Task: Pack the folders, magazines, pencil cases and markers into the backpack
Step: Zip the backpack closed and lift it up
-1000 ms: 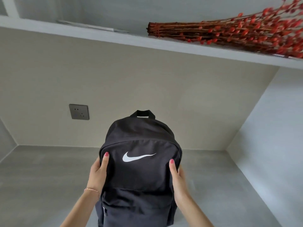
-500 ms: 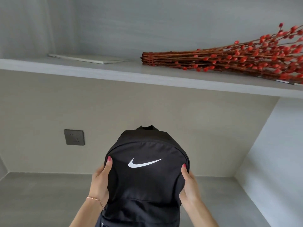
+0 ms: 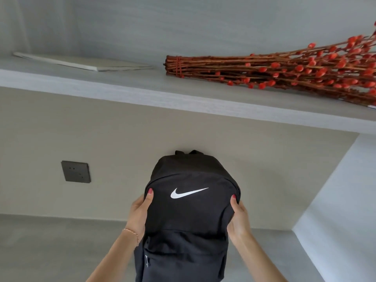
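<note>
**Black backpack held upright at both sides**

A grey shelf (image 3: 142, 92) spans the alcove above the grey bench (image 3: 61, 251). The black backpack (image 3: 189, 216) stands upright over the bench, zipped. Dried red-budded branches (image 3: 284, 72) lie on the shelf, right of a flat booklet (image 3: 91, 63). Left hand (image 3: 140, 214) and right hand (image 3: 239, 218) grip its sides, fingers curled round the fabric. A wall socket (image 3: 75, 171) sits left.

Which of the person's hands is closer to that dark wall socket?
Left. The left hand grips the black fabric backpack on the side of the dark square wall socket; the right hand grips the far side.
</note>
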